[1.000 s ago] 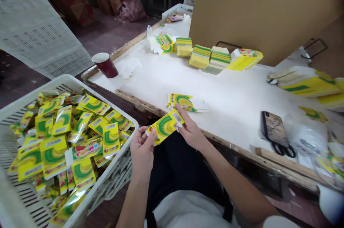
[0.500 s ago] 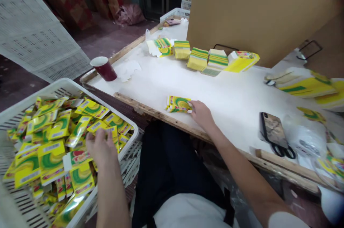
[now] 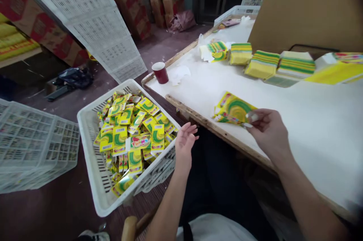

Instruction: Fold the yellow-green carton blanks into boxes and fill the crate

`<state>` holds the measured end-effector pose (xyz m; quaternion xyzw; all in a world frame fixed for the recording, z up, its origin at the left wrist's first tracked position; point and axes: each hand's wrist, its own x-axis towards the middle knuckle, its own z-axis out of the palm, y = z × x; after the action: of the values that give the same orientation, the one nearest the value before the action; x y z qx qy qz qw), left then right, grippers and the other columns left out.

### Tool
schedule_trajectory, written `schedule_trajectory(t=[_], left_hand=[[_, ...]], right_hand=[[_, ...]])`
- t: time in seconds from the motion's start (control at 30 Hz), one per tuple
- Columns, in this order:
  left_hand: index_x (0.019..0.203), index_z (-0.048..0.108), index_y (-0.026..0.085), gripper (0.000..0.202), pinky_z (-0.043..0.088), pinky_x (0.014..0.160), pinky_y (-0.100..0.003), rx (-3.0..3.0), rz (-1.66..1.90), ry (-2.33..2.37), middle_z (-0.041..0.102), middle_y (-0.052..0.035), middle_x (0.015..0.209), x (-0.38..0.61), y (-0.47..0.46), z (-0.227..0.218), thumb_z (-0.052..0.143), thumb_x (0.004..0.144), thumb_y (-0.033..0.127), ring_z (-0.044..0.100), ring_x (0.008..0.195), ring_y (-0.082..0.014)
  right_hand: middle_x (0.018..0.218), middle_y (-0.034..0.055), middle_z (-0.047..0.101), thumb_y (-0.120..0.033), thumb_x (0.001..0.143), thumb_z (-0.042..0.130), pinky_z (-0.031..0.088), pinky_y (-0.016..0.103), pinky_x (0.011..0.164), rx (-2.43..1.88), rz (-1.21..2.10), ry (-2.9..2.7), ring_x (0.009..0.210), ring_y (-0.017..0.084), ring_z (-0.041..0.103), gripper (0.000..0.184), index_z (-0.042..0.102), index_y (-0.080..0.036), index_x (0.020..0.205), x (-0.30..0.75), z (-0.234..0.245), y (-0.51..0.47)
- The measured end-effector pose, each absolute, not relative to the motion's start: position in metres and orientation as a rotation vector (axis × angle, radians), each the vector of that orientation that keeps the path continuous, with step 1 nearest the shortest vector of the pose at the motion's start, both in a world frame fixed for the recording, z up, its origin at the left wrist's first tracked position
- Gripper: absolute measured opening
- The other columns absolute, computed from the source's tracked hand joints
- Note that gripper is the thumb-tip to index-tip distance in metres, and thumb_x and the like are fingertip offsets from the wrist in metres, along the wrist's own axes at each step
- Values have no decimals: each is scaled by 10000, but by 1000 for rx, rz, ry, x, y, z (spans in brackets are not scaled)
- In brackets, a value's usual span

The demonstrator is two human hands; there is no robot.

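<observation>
Between the thumb and fingers of my right hand (image 3: 268,129) are yellow-and-green printed packets (image 3: 234,109), held over the table's front edge; how many overlap there I cannot tell. My left hand (image 3: 185,139) is empty, fingers apart, beside the right rim of a white plastic basket (image 3: 95,195). Inside that basket lies a heap of small yellow-and-green cartons (image 3: 119,135), some with barcodes facing up. The white tabletop (image 3: 309,120) with its wooden edge strip extends in front of me.
Stacks of flat yellow-and-green cartons (image 3: 262,63) line the back of the table before a large brown cardboard sheet (image 3: 306,14). A maroon cup (image 3: 160,73) stands at the left corner. White crates (image 3: 36,142) stand on the floor at left.
My left hand has moved from over the heap to the basket's right side. My right hand has raised the packets off the table. The view has turned left.
</observation>
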<state>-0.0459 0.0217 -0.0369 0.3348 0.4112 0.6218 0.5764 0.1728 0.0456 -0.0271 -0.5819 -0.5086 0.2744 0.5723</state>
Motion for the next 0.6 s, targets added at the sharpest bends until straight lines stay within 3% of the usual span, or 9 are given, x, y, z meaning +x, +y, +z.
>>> schedule_trajectory(t=[0.07,0.13,0.2,0.27,0.33,0.43,0.6], left_hand=[[1173,522,224,555,467,883,-330,784,1451,768,556,-99,1215,-34,17,-29,695,697,450,531,1109,-218],[1116,548,224,520,465,882,-344,713,1466,655,589,-89,1151,-24,15,-18,683,689,490,539,1091,-231],[970,585,193,385,480,812,-327,613,1534,633,631,-70,939,-19,16,-5,610,746,505,592,929,-206],[827,569,170,341,474,710,-280,527,1638,622,575,-28,725,-18,19,4,536,794,508,572,726,-150],[756,527,166,345,442,633,-237,472,1716,637,493,4,637,-19,22,9,518,805,507,503,615,-109],[745,497,172,370,406,577,-206,443,1711,783,450,18,622,-20,22,3,538,789,538,448,575,-92],[798,505,185,428,441,668,-234,627,1545,951,510,-13,735,-21,10,-21,604,710,592,519,743,-136]], right_hand=[[889,16,571,-193,669,664,513,289,673,-1269,826,-1282,723,139,584,364,478,-226,980,147,-13,29],[880,14,569,-157,726,607,502,258,635,-1165,1085,-1415,708,123,580,291,482,-223,980,121,-3,13],[843,0,558,-119,748,561,491,240,631,-1051,1259,-1424,709,112,568,288,468,-224,999,99,3,-2],[848,-7,550,-93,750,545,483,239,669,-990,1338,-1431,744,109,556,333,456,-229,1040,86,6,-12],[923,3,549,-75,722,573,473,253,734,-985,1356,-1482,817,117,545,426,450,-234,1098,79,6,-18],[944,2,541,-59,674,614,454,260,747,-1040,1352,-1510,822,123,525,498,462,-231,1116,76,0,-19],[789,-23,502,-157,735,622,410,232,609,-1076,1396,-1340,674,103,470,333,479,-209,1032,85,-11,-10]])
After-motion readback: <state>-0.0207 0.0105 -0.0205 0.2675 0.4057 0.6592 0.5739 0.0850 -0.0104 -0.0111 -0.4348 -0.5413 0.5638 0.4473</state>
